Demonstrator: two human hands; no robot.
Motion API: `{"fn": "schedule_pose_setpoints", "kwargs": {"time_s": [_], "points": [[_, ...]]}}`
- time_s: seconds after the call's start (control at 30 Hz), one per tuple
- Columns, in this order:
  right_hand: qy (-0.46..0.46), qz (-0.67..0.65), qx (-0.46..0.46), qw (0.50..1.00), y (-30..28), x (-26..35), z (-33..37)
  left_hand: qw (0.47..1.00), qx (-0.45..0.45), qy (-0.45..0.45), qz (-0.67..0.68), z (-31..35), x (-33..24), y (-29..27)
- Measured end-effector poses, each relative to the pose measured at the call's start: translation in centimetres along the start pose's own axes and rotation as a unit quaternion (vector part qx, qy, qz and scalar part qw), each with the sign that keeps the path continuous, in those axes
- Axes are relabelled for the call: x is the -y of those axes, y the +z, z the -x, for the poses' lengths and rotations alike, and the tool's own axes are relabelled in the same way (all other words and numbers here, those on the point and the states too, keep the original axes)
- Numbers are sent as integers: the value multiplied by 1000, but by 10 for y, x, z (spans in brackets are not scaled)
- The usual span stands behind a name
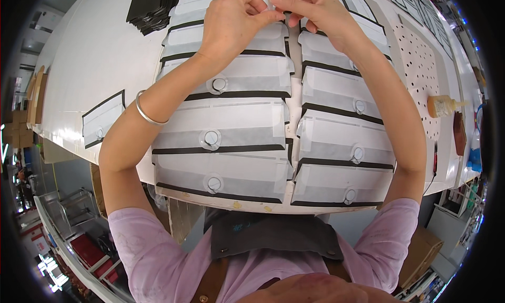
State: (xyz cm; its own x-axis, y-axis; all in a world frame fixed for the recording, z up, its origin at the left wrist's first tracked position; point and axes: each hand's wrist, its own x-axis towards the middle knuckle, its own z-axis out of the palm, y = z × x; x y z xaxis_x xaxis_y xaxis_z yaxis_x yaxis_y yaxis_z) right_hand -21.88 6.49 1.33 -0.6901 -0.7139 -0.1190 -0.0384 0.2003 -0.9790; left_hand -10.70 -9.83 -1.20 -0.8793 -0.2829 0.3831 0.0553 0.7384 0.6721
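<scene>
My left hand (229,24) and my right hand (323,14) meet at the far end of the table, fingertips pinched close together. Between them is a small whitish, see-through piece (270,3), too small to name. Below the hands lie two overlapping columns of flat white panels (242,116) with black edges. Strips of translucent film cover parts of them. Many panels bear a round white disc (211,138) near the lower edge, with a clear round patch about it. My forearms pass over both columns without gripping any panel.
A stack of black sheets (152,8) sits at the far left, and a single black-edged panel (102,119) lies by my left elbow. On the right are a perforated pale board (418,61), a yellowish bottle with a nozzle (443,106) and a brown object (459,134).
</scene>
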Motion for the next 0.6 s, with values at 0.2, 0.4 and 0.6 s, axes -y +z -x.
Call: {"fn": "schedule_pose_setpoints", "kwargs": {"time_s": [0.2,0.4,0.6], "points": [[-14,23,8,1000,3,-5,-8,1000,1,-23,15,-2,0,-1],[50,-23,-17,998,5,4,-2,999,-4,-48,-14,1,1,-3],[-9,20,34,999,7,3,4,991,71,-111,-7,-3,-15,-19]]}}
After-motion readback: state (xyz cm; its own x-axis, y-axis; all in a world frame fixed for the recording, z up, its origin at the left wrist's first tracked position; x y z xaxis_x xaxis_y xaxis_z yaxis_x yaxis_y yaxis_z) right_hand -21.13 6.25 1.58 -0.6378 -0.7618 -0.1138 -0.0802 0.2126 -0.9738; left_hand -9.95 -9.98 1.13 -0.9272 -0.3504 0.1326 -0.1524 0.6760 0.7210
